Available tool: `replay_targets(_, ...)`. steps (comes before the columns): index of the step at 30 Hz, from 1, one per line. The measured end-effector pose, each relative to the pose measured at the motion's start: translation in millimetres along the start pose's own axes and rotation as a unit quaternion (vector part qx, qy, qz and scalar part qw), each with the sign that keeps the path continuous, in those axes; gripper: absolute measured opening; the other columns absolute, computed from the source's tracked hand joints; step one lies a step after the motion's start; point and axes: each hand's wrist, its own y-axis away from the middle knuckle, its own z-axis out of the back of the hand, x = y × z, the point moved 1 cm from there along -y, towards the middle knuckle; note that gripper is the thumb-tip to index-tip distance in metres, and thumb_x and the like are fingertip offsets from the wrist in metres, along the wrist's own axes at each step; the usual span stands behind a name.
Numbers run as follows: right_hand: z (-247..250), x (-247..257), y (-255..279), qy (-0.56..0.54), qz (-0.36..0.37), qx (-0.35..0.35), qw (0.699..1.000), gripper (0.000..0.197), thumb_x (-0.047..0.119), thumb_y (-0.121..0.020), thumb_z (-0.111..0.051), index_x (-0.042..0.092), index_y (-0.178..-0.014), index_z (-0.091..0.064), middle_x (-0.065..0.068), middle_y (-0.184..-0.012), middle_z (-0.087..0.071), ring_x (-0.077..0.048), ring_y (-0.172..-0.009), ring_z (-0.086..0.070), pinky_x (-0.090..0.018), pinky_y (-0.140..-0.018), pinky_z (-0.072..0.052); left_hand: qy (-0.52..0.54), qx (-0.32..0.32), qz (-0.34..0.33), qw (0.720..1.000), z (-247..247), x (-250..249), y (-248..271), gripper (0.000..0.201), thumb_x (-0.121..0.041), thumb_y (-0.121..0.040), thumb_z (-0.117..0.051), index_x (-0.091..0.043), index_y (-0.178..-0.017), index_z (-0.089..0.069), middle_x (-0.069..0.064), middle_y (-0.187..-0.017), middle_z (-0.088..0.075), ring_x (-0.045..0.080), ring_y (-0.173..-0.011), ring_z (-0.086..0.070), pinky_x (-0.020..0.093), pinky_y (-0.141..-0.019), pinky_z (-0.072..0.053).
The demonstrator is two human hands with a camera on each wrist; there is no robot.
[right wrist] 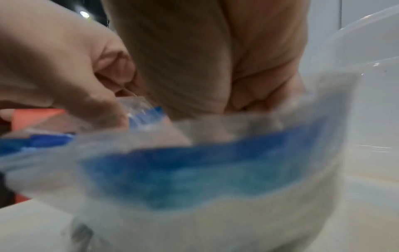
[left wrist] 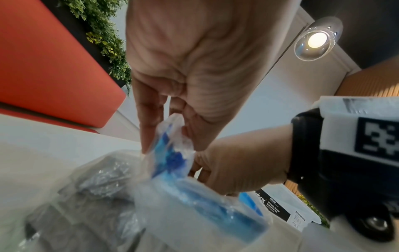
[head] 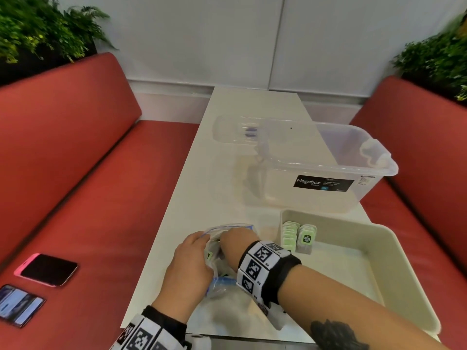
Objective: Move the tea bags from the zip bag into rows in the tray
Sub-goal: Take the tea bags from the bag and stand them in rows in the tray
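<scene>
A clear zip bag [head: 222, 284] with a blue zip strip lies on the white table near its front edge. My left hand [head: 202, 239] pinches the bag's rim [left wrist: 170, 136] and lifts it. My right hand [head: 232, 238] reaches into the bag's mouth; blurred plastic [right wrist: 194, 170] hides its fingertips. Tea bags [left wrist: 103, 173] show dimly through the plastic, one with a green tag [head: 209, 255]. To the right stands the cream tray [head: 333, 218]. Green-tagged tea bags [head: 298, 238] stand upright in two short rows in its far left corner.
A clear Megabox storage box [head: 316, 173] stands behind the tray, its lid [head: 235, 130] lying further back. Red benches flank the table. Two phones [head: 48, 270] [head: 20, 305] lie on the left bench.
</scene>
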Motion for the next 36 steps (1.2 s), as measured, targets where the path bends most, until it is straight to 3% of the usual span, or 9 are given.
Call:
replay_targets(6,5,1,-8,0.043,-0.004,0.097,0.994,0.036,0.013,-0.095,-0.050,0.000,-0.128,-0.051,-0.017,-0.134,-0.052,-0.029,-0.123,-0.050,-0.036,-0.100,-0.040,0.016,0.005,0.009,1.000,2,0,-2,0.067,0.004,-0.075,-0.056,-0.017,-0.137,-0.044,-0.006,-0.141,-0.040,0.009,-0.126,-0.041,0.005,-0.089,-0.022)
replay_targets(11,2,0,-12,0.043,-0.012,0.140,0.989,0.042,0.018,-0.094,-0.053,0.001,-0.132,-0.049,-0.017,-0.137,-0.049,-0.030,-0.125,-0.048,-0.037,-0.102,-0.039,0.021,0.005,0.008,1.000,1,-2,-2,0.067,0.004,-0.074,-0.057,-0.019,-0.137,-0.045,-0.007,-0.140,-0.041,0.008,-0.124,-0.042,0.006,-0.087,-0.024)
replay_targets(16,0,0,-1,0.000,-0.011,0.021,1.000,0.031,0.017,-0.093,-0.049,0.006,-0.121,-0.058,-0.015,-0.124,-0.058,-0.031,-0.115,-0.056,-0.038,-0.088,-0.045,0.022,0.002,0.015,1.000,0,-1,-3,0.067,0.002,-0.075,-0.058,-0.019,-0.137,-0.044,-0.006,-0.140,-0.041,0.009,-0.125,-0.042,0.006,-0.087,-0.024)
replay_targets(21,13,3,-2,0.022,0.000,0.070,0.997,0.030,0.015,-0.092,-0.053,0.003,-0.119,-0.059,-0.017,-0.106,-0.062,-0.031,-0.112,-0.057,-0.038,-0.088,-0.046,0.029,0.000,0.024,0.999,0,3,-6,0.068,0.001,-0.075,-0.059,-0.018,-0.138,-0.043,-0.006,-0.141,-0.039,0.010,-0.125,-0.042,0.007,-0.088,-0.024)
replay_targets(23,21,4,-2,0.038,0.018,0.101,0.994,0.028,0.014,-0.089,-0.058,0.000,-0.113,-0.062,-0.017,-0.092,-0.060,-0.031,-0.098,-0.059,-0.036,-0.080,-0.046,0.032,0.002,0.028,0.999,0,6,-7,0.067,-0.002,-0.076,-0.060,-0.018,-0.138,-0.042,-0.006,-0.142,-0.038,0.010,-0.125,-0.041,0.009,-0.090,-0.025)
replay_targets(26,36,-1,3,0.016,0.046,0.062,0.997,0.022,0.016,-0.082,-0.067,0.002,-0.099,-0.064,-0.011,-0.088,-0.059,-0.026,-0.081,-0.056,-0.029,-0.067,-0.043,0.037,0.003,0.032,0.999,1,10,-9,0.058,-0.009,-0.081,-0.059,-0.018,-0.137,-0.045,-0.004,-0.143,-0.037,0.011,-0.128,-0.039,0.012,-0.095,-0.026)
replay_targets(30,54,-14,18,-0.097,0.045,0.026,0.994,0.038,0.021,-0.072,-0.079,0.007,-0.103,-0.062,-0.004,-0.089,-0.061,-0.020,-0.079,-0.058,-0.026,-0.060,-0.046,0.082,-0.051,0.013,0.995,8,3,-9,0.028,-0.025,-0.094,-0.049,-0.025,-0.119,-0.061,-0.004,-0.141,-0.041,0.013,-0.130,-0.036,0.022,-0.103,-0.028)
replay_targets(33,64,-24,23,-0.215,0.043,0.026,0.975,0.031,0.020,-0.071,-0.080,0.014,-0.092,-0.058,-0.005,-0.084,-0.064,-0.019,-0.071,-0.063,-0.031,-0.064,-0.056,0.160,-0.085,-0.029,0.983,20,-14,-6,0.012,-0.040,-0.089,-0.053,-0.036,-0.093,-0.064,-0.014,-0.124,-0.051,0.003,-0.118,-0.042,0.018,-0.094,-0.031)
replay_targets(36,67,-30,25,-0.329,0.044,0.036,0.942,0.028,0.013,-0.071,-0.081,0.015,-0.085,-0.057,-0.011,-0.087,-0.067,-0.020,-0.074,-0.066,-0.033,-0.069,-0.059,0.207,-0.081,-0.051,0.974,22,-26,-7,0.013,-0.042,-0.084,-0.060,-0.033,-0.081,-0.068,-0.023,-0.104,-0.059,-0.010,-0.099,-0.051,0.003,-0.076,-0.035)
